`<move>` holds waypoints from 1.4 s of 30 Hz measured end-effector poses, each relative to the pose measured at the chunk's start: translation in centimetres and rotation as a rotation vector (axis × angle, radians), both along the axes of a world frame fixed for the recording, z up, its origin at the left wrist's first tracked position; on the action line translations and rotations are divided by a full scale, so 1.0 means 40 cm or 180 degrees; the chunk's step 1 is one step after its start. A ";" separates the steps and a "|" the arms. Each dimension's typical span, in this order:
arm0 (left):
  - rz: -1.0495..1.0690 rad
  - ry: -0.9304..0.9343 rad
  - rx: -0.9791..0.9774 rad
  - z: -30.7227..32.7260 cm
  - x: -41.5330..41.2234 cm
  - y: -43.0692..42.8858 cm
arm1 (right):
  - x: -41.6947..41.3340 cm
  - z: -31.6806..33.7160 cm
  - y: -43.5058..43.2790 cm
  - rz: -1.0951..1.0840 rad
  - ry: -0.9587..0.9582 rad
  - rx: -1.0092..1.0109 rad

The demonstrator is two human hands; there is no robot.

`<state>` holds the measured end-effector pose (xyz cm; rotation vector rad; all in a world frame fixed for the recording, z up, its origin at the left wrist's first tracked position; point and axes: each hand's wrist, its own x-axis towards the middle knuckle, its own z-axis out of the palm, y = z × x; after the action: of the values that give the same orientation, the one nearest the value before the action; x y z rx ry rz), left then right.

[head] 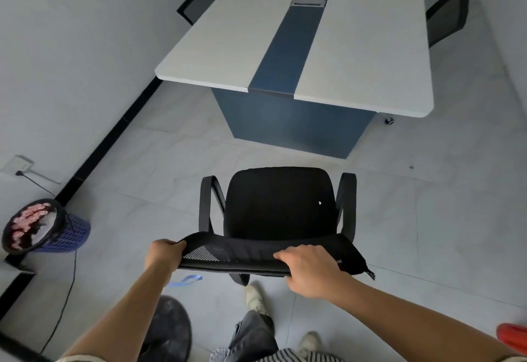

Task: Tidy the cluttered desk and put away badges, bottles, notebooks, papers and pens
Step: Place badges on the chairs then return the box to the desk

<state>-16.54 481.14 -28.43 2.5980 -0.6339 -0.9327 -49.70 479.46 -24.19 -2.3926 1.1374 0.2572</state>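
Note:
A black office chair [279, 204] stands on the floor in front of me, facing a long white desk [216, 47] with a blue strip down its middle. My left hand [164, 256] grips the left end of the chair's mesh backrest top. My right hand [310, 271] grips the same top edge further right, fingers curled over it. No badges, bottles, notebooks, papers or pens show on the desk top.
A blue mesh waste basket [68, 233] with a black liner stands by the left wall, a cable trailing past it. Two more black chairs [199, 2] [447, 16] flank the desk. A blue strap [185, 279] lies on the floor near my feet. A red object [513, 339] sits at the right edge.

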 end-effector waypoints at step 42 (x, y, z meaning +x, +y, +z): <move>-0.0507 0.0298 -0.0186 0.017 0.223 -0.989 | 0.261 0.018 -0.864 -0.1002 0.0326 0.0150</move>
<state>-7.62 441.57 -27.75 2.4649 -0.8395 -1.0604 -39.26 444.90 -23.46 -2.1409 1.5150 0.2984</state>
